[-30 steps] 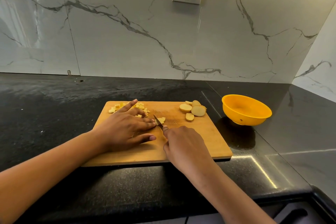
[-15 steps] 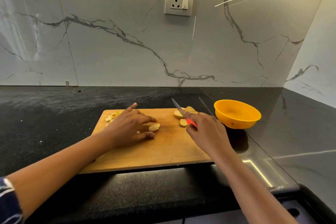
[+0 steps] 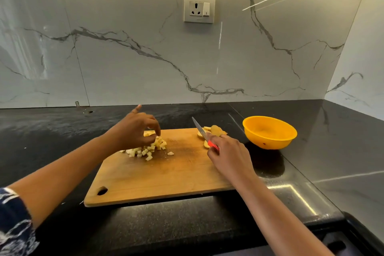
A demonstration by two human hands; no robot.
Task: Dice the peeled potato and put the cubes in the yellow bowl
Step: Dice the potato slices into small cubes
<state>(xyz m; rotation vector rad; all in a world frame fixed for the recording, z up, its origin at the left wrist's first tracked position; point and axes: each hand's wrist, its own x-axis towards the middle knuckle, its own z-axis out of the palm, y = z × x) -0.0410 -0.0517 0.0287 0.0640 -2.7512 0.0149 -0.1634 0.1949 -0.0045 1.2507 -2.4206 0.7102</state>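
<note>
A wooden cutting board (image 3: 166, 176) is laid on a black counter (image 3: 52, 131). The potato is seen on this board in 2 lots. A pile of small potato cubes (image 3: 145, 150) is heaped near the far left part of the board, and 1 loose cube (image 3: 170, 153) is left just to the right of the pile. A few round potato slices (image 3: 217, 130) are stacked at the far right edge of the board.

The left hand (image 3: 135, 131) is held just above the pile of cubes. Its first finger is stuck up and away, and the other fingers are curled down toward the cubes. A pale bit of potato (image 3: 149, 133) is seen right under the fingertips, but it cannot be told if that bit is pinched or only touched.

The right hand (image 3: 228, 156) is wrapped tight round the red handle of a knife (image 3: 203, 134). The blade is pointed up and away, tilted to the left, and is held right by the slices. It cannot be told if the blade touches them.

The yellow bowl (image 3: 270, 133) is set on the counter to the right of the board, near it but not touching.

A white wall socket (image 3: 199, 8) is fixed on the marble wall (image 3: 124, 58) behind. A blue and white sleeve (image 3: 14, 224) is seen at the lower left.
</note>
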